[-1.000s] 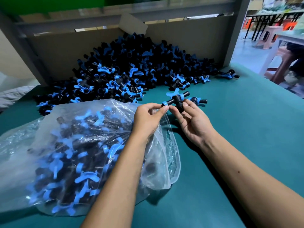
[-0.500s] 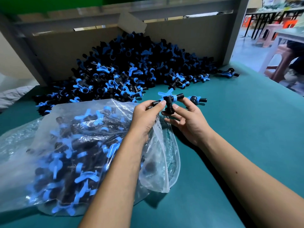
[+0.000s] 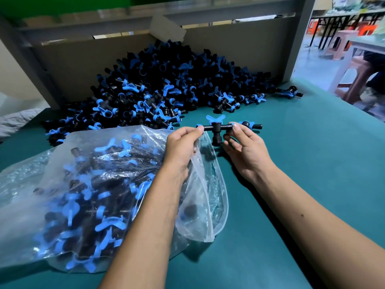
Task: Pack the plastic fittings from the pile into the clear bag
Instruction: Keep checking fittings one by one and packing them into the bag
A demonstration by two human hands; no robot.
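Left hand [image 3: 183,147]: grip pinches the T-fitting [image 3: 215,130] at its left end — above the clear bag [image 3: 87,184].
Right hand [image 3: 245,151]: fingertips pinch its right end.

A factory packing floor: a teal worktable [image 3: 302,163] bears a bulk pile of identical fittings [image 3: 166,84] against a cardboard backstop [image 3: 83,59]; far right stand plastic stools [image 3: 358,78] and more tables [image 3: 341,17].

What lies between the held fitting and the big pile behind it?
In the head view, only bare green table separates the held fitting from the pile; both hands pinch its ends.
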